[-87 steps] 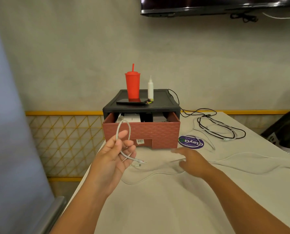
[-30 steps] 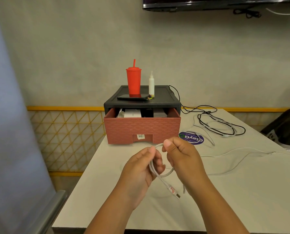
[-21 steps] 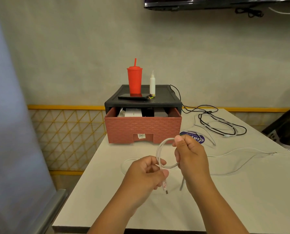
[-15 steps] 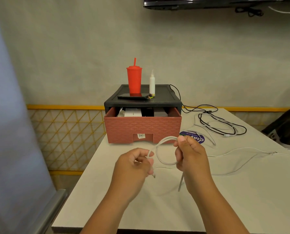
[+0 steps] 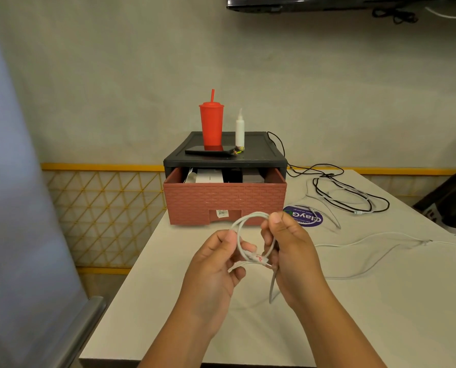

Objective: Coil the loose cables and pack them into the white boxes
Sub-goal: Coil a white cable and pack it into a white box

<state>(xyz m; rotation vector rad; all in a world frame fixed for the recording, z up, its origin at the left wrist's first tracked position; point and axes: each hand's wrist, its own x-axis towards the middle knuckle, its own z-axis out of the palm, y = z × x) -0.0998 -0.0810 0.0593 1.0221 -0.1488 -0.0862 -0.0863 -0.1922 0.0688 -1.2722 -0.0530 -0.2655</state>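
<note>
White cable (image 5: pixel 250 215) forms a thin, smooth round loop, pinched by left hand (image 5: pixel 211 266) and right hand (image 5: pixel 292 251)

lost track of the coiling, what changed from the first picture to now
The right hand, open above the table before, now pinches the white cable; the left hand lowered it from the drawer front and grips it too. Red cup, black cable unmoved.

One view only — wide-angle camera worn on the person's head, at the near edge of the table (image 5: pixel 367 314), facing forward and down toward the drawer unit (image 5: pixel 224 200) and wall (image 5: pixel 327 88) — close range.
</note>
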